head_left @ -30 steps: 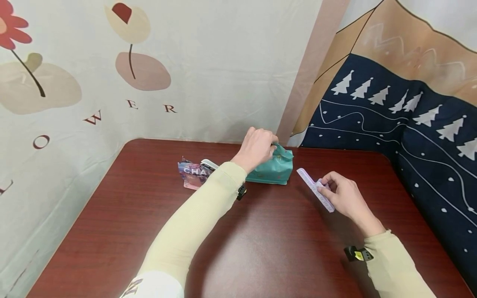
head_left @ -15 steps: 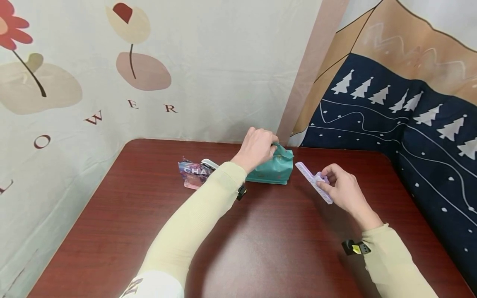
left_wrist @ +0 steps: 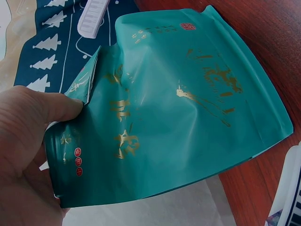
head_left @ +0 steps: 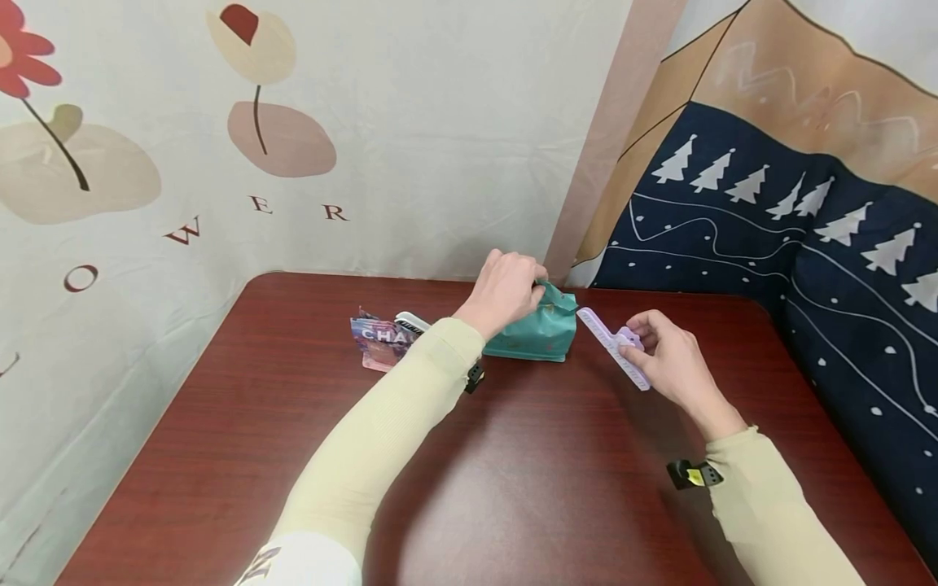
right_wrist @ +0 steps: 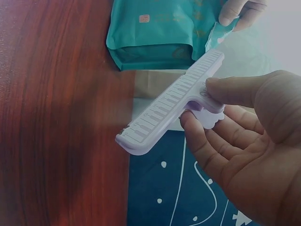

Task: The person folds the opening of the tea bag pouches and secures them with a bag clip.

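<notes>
A teal foil pouch (left_wrist: 178,108) with gold and red print stands near the table's far edge. My left hand (head_left: 504,291) pinches its folded top; in the left wrist view the left thumb (left_wrist: 66,106) presses on the fold. To the right of the pouch, my right hand (head_left: 674,358) holds a lilac bag-sealing clip (head_left: 614,348) above the table. In the right wrist view the clip's long bar, printed with a piano-key pattern, slants toward the pouch, and the right thumb and fingers pinch its handle. Whether the clip's bar touches the pouch, I cannot tell.
Left of the pouch lies a small purple and pink packet (head_left: 381,340) lettered "CHA". A white clip (head_left: 412,323) with dark stripes rests against it, partly behind my left arm. Printed cloth (head_left: 440,163) hangs behind the brown table (head_left: 242,423).
My right hand has moved forward and slightly left with the lilac clip, bringing it closer to the pouch. The left hand and pouch have stayed still.
</notes>
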Tool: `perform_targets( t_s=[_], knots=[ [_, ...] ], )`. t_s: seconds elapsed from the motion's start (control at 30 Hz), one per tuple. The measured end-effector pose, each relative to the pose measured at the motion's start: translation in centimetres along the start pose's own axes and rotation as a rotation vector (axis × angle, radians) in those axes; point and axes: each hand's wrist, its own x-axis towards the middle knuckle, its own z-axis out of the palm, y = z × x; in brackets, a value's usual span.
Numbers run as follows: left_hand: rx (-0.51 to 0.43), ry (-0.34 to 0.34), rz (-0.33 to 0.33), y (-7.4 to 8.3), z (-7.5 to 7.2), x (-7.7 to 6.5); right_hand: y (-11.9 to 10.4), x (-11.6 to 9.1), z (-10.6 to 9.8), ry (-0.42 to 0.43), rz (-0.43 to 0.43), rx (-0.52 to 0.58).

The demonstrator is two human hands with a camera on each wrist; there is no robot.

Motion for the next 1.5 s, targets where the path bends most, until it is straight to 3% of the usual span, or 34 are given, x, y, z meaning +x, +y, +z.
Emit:
perform_targets(
  t_s=[0.43,0.87,1.27,1.5],
  knots=[
    [0.0,0.009,0.003,0.0,0.2,0.0,-0.2,1.3,-0.1,0.002,-0.009,-0.028],
    [0.052,-0.063,-0.031,0.5,-0.4,-0.1,-0.1,1.9,0.3,0.024,-0.049,-0.017],
    [0.096,-0.013,-0.037,0.9,0.1,-0.3,-0.3,2.3,0.6,0.032,-0.059,-0.018],
    [0.071,-0.017,-0.05,1.1,0.2,-0.2,-0.4,2.8,0.7,0.063,-0.073,-0.024]
  ],
)
